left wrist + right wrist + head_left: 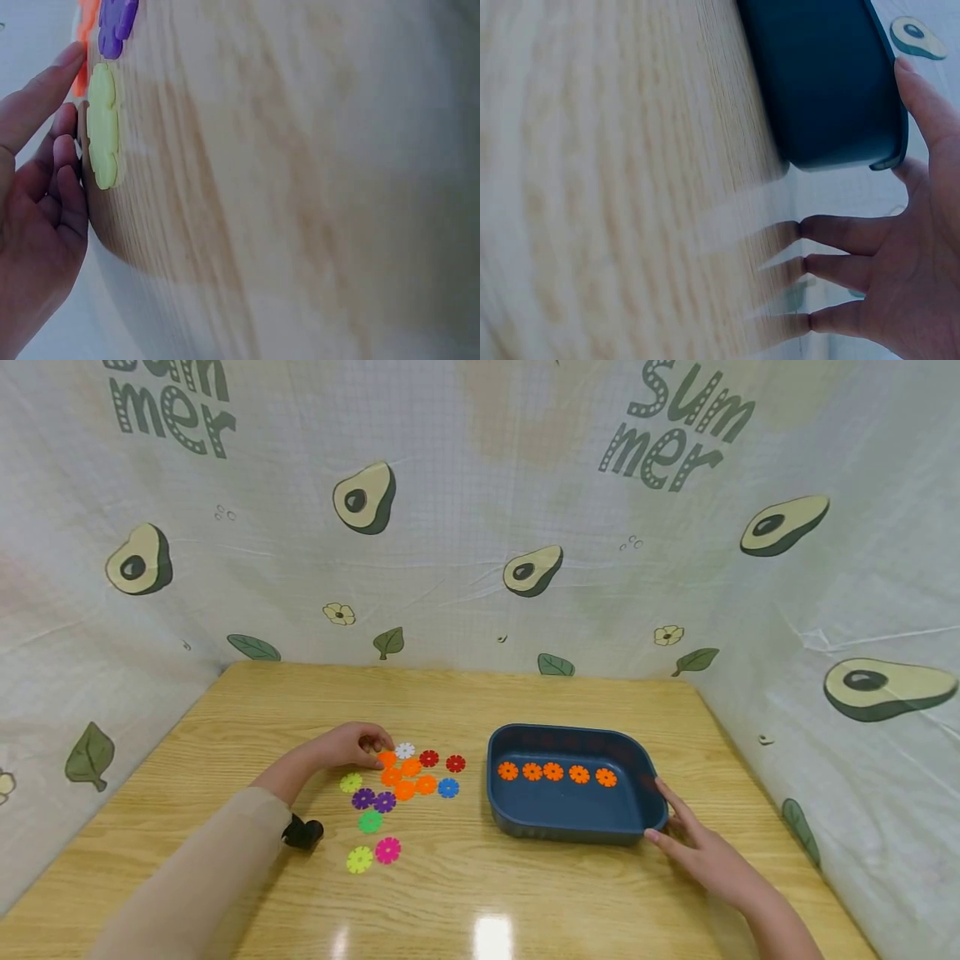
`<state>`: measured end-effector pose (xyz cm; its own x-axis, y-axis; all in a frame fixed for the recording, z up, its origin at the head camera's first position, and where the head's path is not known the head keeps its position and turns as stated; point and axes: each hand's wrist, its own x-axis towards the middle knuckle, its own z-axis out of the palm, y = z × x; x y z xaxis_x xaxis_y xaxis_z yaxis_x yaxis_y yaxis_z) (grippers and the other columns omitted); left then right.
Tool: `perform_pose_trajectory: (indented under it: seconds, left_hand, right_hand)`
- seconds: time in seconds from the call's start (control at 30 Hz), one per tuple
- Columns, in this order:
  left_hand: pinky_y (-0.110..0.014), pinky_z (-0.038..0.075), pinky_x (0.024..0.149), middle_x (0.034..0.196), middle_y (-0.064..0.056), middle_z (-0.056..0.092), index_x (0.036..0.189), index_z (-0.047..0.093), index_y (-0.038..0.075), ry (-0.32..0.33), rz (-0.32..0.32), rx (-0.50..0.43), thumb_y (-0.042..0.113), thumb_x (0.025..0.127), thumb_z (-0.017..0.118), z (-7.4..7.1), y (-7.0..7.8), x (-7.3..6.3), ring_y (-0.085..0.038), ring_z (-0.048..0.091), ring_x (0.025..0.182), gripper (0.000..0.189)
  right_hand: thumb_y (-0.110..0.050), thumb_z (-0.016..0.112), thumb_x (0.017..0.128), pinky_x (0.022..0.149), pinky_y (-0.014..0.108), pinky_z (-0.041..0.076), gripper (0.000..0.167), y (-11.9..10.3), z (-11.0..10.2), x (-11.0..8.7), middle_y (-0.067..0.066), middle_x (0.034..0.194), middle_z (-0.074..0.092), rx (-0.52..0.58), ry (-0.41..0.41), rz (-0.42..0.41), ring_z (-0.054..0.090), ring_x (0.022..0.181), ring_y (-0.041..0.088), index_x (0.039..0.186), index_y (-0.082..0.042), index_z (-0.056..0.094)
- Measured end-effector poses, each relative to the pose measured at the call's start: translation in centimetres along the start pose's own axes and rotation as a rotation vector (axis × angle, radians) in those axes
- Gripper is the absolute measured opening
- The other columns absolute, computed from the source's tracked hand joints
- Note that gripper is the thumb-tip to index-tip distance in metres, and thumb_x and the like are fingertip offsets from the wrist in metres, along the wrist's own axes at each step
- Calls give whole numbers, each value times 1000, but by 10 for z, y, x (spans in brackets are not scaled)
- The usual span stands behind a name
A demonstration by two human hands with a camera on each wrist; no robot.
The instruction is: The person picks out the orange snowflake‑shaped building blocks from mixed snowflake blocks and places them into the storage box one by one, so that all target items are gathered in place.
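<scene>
Several flat flower-shaped discs [405,781] lie in a loose cluster left of the table's middle: orange, purple, red, white, blue, green, pink and yellow. My left hand [375,745] rests at the cluster's far left, its fingertips touching an orange disc [387,759]. In the left wrist view its fingers [52,150] lie beside a yellow disc [103,127] and a purple one [116,26]. A dark blue tray [570,814] holds a row of several orange discs [553,772]. My right hand [667,814] lies flat against the tray's near right corner [817,82], its other fingers [832,232] on the table.
The wooden table [480,893] is walled on three sides by a white avocado-print cloth [465,527]. A pink disc [387,850] and a yellow disc [360,860] lie nearest me. A black wrist camera [302,832] sits under my left forearm.
</scene>
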<state>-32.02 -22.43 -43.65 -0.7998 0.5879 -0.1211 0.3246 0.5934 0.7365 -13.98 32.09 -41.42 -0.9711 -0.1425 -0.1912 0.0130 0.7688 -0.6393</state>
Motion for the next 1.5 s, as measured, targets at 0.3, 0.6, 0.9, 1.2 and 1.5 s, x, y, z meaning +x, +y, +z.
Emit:
perform_pose_trajectory:
  seconds: [0.3,0.6,0.9,1.2,1.5]
  left_hand:
    - [-32,39,70,84,-5,52,104,69,7,-9,-4,49,9,86,76,-1,4,3,-20,45,79,20]
    - [-32,42,73,88,-3,54,103,67,10,15,-9,47,9,85,77,3,4,3,-20,47,82,21]
    - [-35,45,74,94,-3,59,101,62,11,43,-4,36,4,84,76,6,8,-1,-21,49,82,22]
    - [-32,43,66,77,-2,53,107,64,10,49,-23,31,3,86,73,6,11,-2,-20,48,72,24]
    - [-31,49,69,86,-6,62,113,65,5,134,-71,-85,7,87,74,5,17,1,-21,56,75,28]
  right_hand:
    - [-42,53,100,89,71,35,80,1,1,1,40,141,35,7,3,-15,38,128,54,158,-30,0]
    - [-42,53,100,90,71,35,80,3,0,1,40,141,35,8,-3,-14,37,128,54,157,-30,-1]
    - [-43,53,100,90,71,35,79,3,0,1,41,141,35,2,-8,-8,37,129,55,157,-30,-1]
    - [-43,53,100,90,71,35,79,1,-2,1,40,142,34,0,-7,-8,37,129,54,157,-32,0]
    - [-43,53,100,90,71,35,79,2,-1,0,40,141,35,3,-3,-9,38,128,54,157,-31,0]
